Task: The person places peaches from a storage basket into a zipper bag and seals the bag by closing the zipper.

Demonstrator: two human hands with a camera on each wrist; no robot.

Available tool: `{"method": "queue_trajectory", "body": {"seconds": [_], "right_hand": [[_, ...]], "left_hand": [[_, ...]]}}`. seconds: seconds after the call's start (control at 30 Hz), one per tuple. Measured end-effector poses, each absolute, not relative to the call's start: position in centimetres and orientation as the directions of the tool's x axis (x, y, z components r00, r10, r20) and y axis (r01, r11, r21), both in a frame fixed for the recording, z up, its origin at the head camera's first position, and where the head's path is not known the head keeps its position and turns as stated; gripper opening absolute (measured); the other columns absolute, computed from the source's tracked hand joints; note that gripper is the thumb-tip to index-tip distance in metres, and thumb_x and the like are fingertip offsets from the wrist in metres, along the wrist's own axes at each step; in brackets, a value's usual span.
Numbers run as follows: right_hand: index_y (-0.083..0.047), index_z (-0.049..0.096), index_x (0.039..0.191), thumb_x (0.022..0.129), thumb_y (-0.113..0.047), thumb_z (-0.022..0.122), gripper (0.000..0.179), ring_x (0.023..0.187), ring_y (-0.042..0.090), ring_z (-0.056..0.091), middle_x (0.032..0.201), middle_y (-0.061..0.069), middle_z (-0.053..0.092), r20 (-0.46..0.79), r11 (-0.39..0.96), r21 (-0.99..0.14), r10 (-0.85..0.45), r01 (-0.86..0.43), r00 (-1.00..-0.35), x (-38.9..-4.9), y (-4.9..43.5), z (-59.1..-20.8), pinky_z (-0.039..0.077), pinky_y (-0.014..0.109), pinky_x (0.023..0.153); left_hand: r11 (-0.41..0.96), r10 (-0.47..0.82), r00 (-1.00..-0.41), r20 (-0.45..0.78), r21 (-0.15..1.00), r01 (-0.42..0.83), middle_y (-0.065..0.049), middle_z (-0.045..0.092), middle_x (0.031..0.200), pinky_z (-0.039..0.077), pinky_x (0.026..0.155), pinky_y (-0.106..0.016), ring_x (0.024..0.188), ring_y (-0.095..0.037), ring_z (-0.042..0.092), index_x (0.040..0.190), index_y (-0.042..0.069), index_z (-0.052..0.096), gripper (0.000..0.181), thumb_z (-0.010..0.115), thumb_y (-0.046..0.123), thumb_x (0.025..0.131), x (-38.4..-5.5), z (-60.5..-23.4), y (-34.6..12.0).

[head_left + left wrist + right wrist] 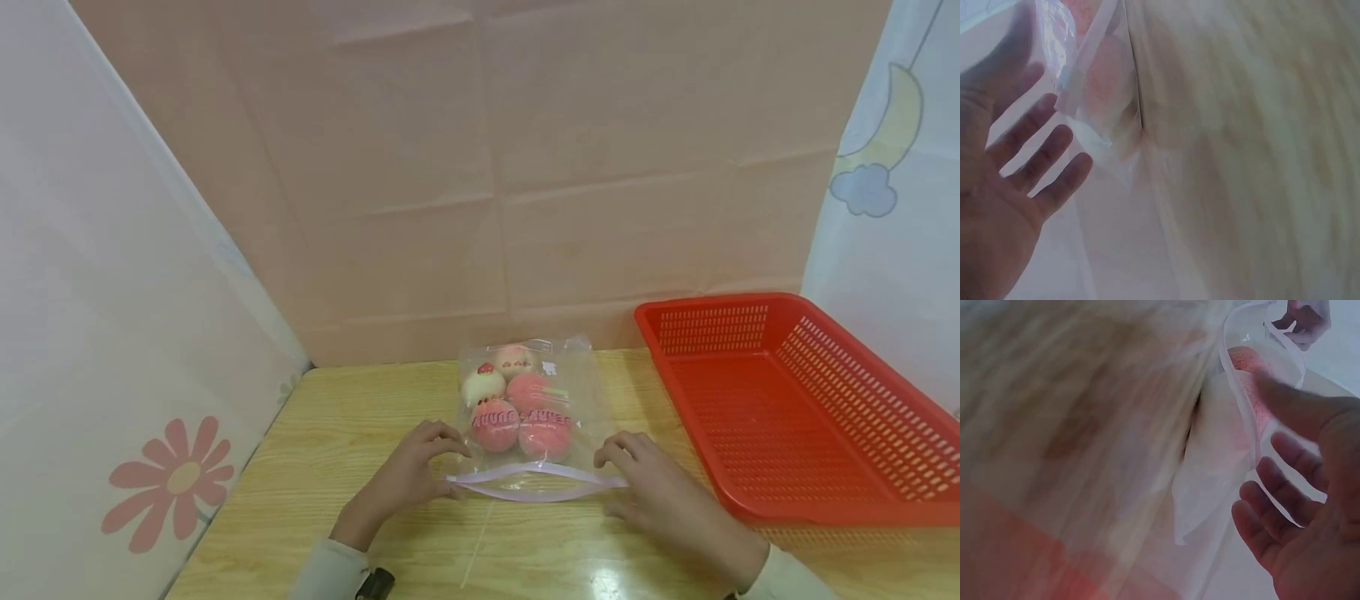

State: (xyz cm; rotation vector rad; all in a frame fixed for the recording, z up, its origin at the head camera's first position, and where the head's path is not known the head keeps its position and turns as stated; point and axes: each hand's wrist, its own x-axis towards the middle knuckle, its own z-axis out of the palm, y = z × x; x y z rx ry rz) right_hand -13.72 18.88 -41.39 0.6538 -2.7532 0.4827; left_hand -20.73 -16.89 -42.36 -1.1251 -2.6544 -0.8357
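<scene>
A clear zip bag [588,400] lies on the table with its lilac zip edge [525,495] toward me, the mouth parted. Inside are several round, peach-like things, pink [545,435] and cream [483,387]; printed lettering crosses the bag. My left hand [412,471] is at the left end of the zip edge, its fingers loosely bent and spread. At the opposite end is my right hand [656,496], thumb and fingers apart. Both wrist views show the left palm [1004,219] and right palm [1316,562] holding nothing, close beside the bag; contact is hard to tell.
A red plastic basket [693,417] with slotted walls stands to the right, close to my right hand. The wood-grain table [337,417] meets a peach-coloured backdrop [412,208] behind, with patterned white sheets at both sides.
</scene>
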Motion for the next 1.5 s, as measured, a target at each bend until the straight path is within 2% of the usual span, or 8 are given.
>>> {"method": "queue_trajectory", "body": {"seconds": [0.07,0.17,0.3,0.43,0.63,1.0,1.23,1.5], "right_hand": [[-0.024,0.061,0.104,0.072,-0.013,0.088,0.043,0.105,0.011,0.055,0.111,-0.012,0.056,0.341,0.842,-0.207,-0.415,-0.498,-0.844,-13.8,18.9,-41.5,0.058,0.035,0.087],[-0.023,0.062,0.1,0.07,-0.004,0.087,0.043,0.1,0.009,0.056,0.106,-0.012,0.058,0.379,0.834,-0.157,-0.443,-0.528,-0.812,-14.0,18.8,-41.6,0.057,0.033,0.085],[-0.026,0.062,0.092,0.072,-0.007,0.086,0.038,0.089,0.005,0.054,0.095,-0.016,0.059,0.416,0.82,-0.133,-0.464,-0.557,-0.782,-14.3,18.8,-41.7,0.053,0.03,0.076],[-0.029,0.06,0.086,0.078,-0.012,0.082,0.029,0.08,0.002,0.05,0.087,-0.019,0.057,0.418,0.833,-0.137,-0.442,-0.536,-0.793,-14.5,18.9,-41.6,0.049,0.025,0.068],[-0.028,0.06,0.081,0.079,-0.012,0.081,0.027,0.071,0.0,0.046,0.079,-0.019,0.053,0.425,0.859,-0.117,-0.41,-0.498,-0.807,-15.0,19.0,-41.0,0.044,0.02,0.062],[-0.029,0.062,0.079,0.077,-0.014,0.084,0.027,0.071,0.001,0.053,0.074,-0.023,0.055,0.373,0.873,-0.199,-0.353,-0.445,-0.858,-15.5,19.7,-39.1,0.051,0.031,0.069],[-0.029,0.063,0.079,0.076,-0.013,0.085,0.027,0.068,-0.004,0.05,0.074,-0.023,0.058,0.382,0.854,-0.245,-0.351,-0.46,-0.855,-15.8,20.6,-39.2,0.05,0.022,0.063],[-0.028,0.061,0.08,0.08,-0.013,0.081,0.025,0.07,-0.005,0.05,0.075,-0.02,0.061,0.347,0.834,-0.34,-0.319,-0.435,-0.882,-15.9,21.3,-39.3,0.049,0.02,0.061]], "left_hand": [[0.582,0.65,-0.7,0.296,0.398,0.709,0.008,0.057,0.114,0.054,0.094,-0.035,0.111,-0.011,0.049,0.112,0.019,0.07,0.054,0.092,0.03,0.064,-20.5,-42.3,-17.1],[0.619,0.661,-0.708,0.247,0.352,0.702,0.008,0.056,0.112,0.053,0.093,-0.033,0.11,-0.009,0.046,0.113,0.021,0.067,0.047,0.09,0.019,0.072,-20.2,-42.2,-17.1],[0.633,0.669,-0.696,0.261,0.29,0.718,0.009,0.062,0.103,0.054,0.091,-0.03,0.101,-0.008,0.053,0.105,0.019,0.068,0.033,0.081,0.005,0.079,-20.1,-42.1,-16.7],[0.624,0.665,-0.685,0.298,0.282,0.729,0.009,0.064,0.094,0.057,0.085,-0.026,0.093,-0.006,0.058,0.096,0.017,0.071,0.02,0.078,0.004,0.082,-20.1,-42.1,-16.6],[0.623,0.633,-0.694,0.343,0.307,0.719,0.007,0.061,0.09,0.056,0.073,-0.016,0.082,-0.003,0.059,0.094,0.013,0.073,0.017,0.076,0.0,0.083,-20.2,-42.3,-16.6],[0.645,0.562,-0.725,0.399,0.337,0.686,0.007,0.061,0.09,0.057,0.073,-0.016,0.081,-0.005,0.063,0.092,0.014,0.071,0.019,0.076,-0.001,0.082,-20.2,-41.9,-16.5],[0.66,0.529,-0.735,0.424,0.339,0.671,0.008,0.062,0.087,0.056,0.068,-0.016,0.076,-0.002,0.061,0.089,0.014,0.071,0.015,0.077,0.002,0.082,-20.0,-41.8,-16.0],[0.684,0.484,-0.775,0.406,0.377,0.624,0.008,0.062,0.085,0.053,0.064,-0.016,0.071,0.0,0.056,0.087,0.014,0.071,0.009,0.076,0.007,0.084,-19.6,-41.5,-15.5]]}}
